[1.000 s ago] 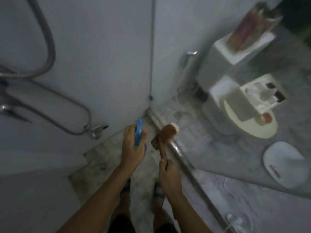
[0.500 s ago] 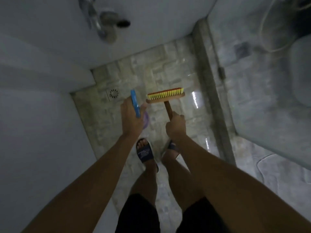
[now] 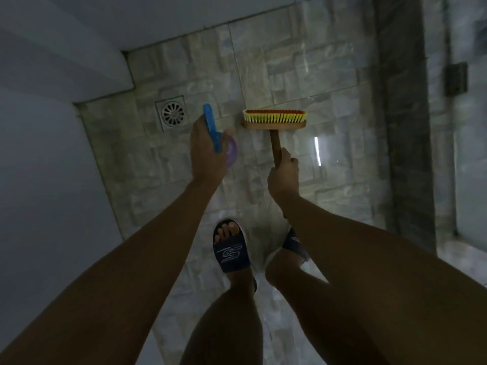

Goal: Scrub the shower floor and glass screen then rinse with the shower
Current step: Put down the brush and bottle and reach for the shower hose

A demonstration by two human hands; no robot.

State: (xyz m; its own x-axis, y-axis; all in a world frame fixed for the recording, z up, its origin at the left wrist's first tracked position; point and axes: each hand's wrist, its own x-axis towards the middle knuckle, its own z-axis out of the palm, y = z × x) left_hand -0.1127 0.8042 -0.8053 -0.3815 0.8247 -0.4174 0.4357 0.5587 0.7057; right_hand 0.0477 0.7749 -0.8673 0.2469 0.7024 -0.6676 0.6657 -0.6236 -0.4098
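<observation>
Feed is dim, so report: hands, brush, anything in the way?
Left hand grips blue-purple item. Right hand grips brush handle, head over floor by drain. Nothing seen in the way.

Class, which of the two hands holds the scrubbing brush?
The right hand, gripping the scrubbing brush by its wooden handle; the left hand holds a blue-topped purple bottle.

This is a shower stall in a bathroom: it has a stone-pattern tiled floor (image 3: 290, 75), a metal floor drain (image 3: 172, 113) near the corner, and a glass screen (image 3: 469, 154) on the right.
</observation>
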